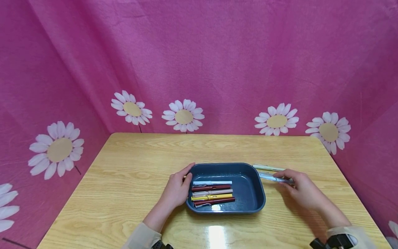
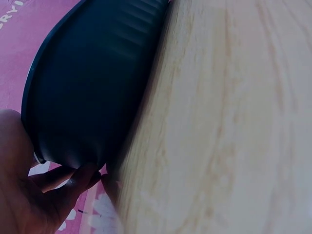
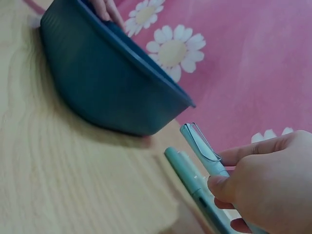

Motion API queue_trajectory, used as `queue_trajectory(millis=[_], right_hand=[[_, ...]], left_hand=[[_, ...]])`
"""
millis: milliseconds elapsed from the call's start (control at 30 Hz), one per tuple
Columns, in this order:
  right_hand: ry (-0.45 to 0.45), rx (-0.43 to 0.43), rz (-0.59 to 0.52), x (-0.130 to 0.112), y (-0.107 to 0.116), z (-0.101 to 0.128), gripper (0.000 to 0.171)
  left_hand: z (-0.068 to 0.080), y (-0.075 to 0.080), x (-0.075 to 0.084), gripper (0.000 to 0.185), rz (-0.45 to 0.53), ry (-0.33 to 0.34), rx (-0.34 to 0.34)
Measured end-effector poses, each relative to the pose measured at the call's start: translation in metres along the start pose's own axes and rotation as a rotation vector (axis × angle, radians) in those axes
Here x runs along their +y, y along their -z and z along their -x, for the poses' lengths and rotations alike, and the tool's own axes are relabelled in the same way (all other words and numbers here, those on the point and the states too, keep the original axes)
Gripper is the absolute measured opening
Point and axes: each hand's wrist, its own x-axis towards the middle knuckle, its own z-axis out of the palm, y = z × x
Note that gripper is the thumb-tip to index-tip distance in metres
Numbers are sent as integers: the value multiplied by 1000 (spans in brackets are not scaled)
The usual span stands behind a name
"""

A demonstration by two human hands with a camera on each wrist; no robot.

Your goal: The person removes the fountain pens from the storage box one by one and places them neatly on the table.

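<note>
A dark blue rectangular dish (image 1: 248,193) stands on the table with several capped pens in a row in its left half: a pale blue pen (image 1: 214,182), a dark red pen (image 1: 214,188), a pinkish pen (image 1: 214,192), a yellow pen (image 1: 214,197) and another dark red pen (image 1: 217,201). My left hand (image 1: 177,188) grips the dish's left end, thumb at the rim. Beyond the right end, my right hand (image 1: 300,185) pinches a light blue pen (image 3: 200,146) with a wire clip. Just below it in the right wrist view lies a mint green pen (image 3: 187,178).
The wooden table (image 1: 130,166) reaches back to a pink curtain (image 1: 217,69) printed with white daisies. A pale green pen (image 1: 268,168) lies by the dish's far right corner. Light glares off the table's front.
</note>
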Motion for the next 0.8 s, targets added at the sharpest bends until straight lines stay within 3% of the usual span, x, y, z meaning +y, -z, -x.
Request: queue_trajectory(millis=[167,400,800], right_hand=[[6,8,-1,7,-10,1,37],[96,84,-6,11,-22,1,39],[51,30,80,16,-24,0,41]], left_hand=[[0,2,1,46,2,-1,-12],[-1,6,3,46,-10,-22,-30],[-6,13,1,47,-30,-8,-46]])
